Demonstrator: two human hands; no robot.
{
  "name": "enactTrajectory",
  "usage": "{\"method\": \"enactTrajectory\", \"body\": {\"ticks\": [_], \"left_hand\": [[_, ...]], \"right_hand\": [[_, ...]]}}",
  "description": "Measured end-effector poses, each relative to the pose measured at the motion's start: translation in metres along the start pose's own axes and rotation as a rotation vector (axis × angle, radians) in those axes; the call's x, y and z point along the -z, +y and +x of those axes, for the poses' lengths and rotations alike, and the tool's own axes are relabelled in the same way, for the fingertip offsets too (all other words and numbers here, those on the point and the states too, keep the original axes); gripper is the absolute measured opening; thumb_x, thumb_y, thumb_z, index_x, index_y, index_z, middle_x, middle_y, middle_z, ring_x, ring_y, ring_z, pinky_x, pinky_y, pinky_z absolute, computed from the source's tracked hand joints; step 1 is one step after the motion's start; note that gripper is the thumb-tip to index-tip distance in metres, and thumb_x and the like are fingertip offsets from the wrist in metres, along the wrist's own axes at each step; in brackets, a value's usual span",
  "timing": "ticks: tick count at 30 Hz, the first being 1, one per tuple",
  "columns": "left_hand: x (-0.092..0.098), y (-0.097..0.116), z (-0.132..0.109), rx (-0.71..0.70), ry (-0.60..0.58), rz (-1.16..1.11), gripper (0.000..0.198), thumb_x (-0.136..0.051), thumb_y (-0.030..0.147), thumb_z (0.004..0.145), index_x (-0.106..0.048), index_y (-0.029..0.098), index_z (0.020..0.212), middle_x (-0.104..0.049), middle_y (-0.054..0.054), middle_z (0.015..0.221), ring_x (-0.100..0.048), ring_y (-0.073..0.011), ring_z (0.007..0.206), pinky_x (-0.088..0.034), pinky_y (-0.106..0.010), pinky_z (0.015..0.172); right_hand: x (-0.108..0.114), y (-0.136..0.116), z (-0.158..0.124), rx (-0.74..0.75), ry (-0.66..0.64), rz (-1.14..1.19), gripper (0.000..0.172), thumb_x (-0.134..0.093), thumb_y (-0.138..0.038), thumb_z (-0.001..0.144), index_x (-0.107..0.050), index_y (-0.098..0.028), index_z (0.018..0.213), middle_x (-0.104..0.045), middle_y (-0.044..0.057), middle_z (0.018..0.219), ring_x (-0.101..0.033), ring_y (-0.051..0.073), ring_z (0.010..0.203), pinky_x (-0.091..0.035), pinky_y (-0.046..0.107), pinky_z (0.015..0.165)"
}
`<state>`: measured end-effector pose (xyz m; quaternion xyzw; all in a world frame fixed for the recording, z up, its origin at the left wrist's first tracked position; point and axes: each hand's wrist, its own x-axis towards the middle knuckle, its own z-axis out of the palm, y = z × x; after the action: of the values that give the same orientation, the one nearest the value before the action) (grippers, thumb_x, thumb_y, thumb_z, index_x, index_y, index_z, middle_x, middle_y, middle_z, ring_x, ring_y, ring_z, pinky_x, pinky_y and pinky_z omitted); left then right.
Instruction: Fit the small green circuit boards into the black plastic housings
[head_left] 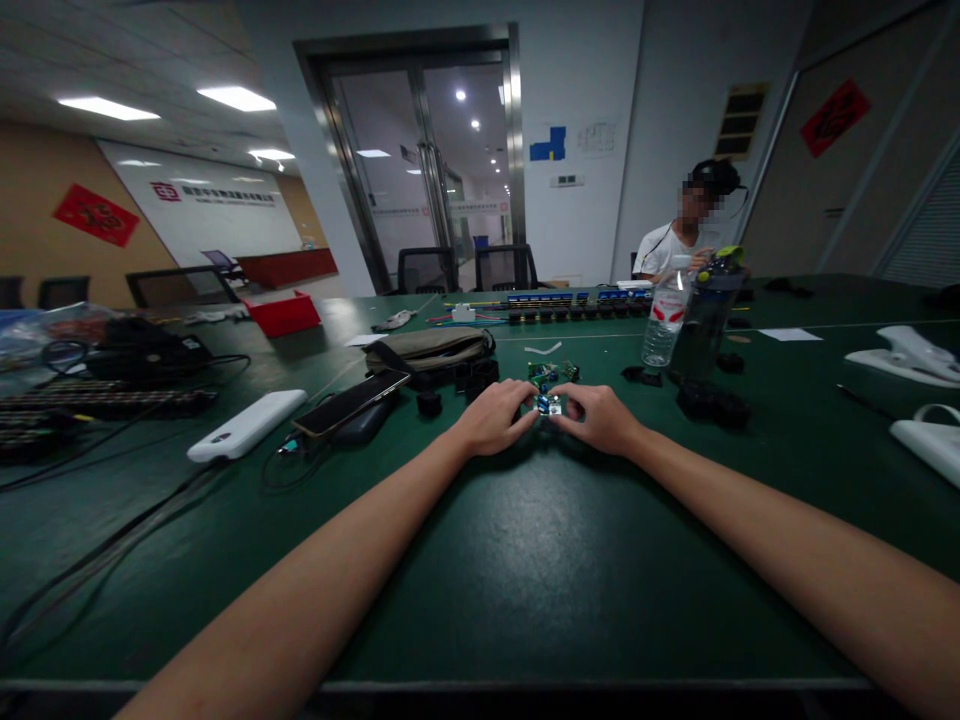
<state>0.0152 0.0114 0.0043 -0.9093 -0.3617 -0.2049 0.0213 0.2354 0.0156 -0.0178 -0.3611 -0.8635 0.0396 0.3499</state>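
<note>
Between my two hands is a small circuit board with blue and silver parts on it. The fingertips and thumb of my left hand close on its left side. On the right side, my right hand pinches it in the same way. Just beyond my fingers lie more green circuit boards with small components. Left of my left hand are black plastic pieces and a small black block.
A phone, a white power bank and a pouch lie to the left. Right stand a clear water bottle and a dark bottle. Strips of blue-and-black parts lie farther back. A person sits across the table.
</note>
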Motion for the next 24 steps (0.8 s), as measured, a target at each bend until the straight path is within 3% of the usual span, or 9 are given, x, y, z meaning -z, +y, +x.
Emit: {"method": "enactTrajectory", "body": {"ticks": [24], "left_hand": [[-0.0013, -0.0022, -0.0007, 0.003, -0.006, -0.009, 0.020, -0.048, 0.033, 0.090, -0.053, 0.018, 0.104, -0.064, -0.008, 0.100, -0.057, -0.0240, 0.094, -0.044, -0.039, 0.087]], "right_hand": [[-0.0027, 0.0051, 0.0007, 0.046, -0.001, -0.047, 0.031, -0.072, -0.031, 0.083, -0.072, -0.018, 0.111, -0.063, -0.001, 0.066, -0.055, 0.013, 0.059, -0.040, 0.025, 0.064]]}}
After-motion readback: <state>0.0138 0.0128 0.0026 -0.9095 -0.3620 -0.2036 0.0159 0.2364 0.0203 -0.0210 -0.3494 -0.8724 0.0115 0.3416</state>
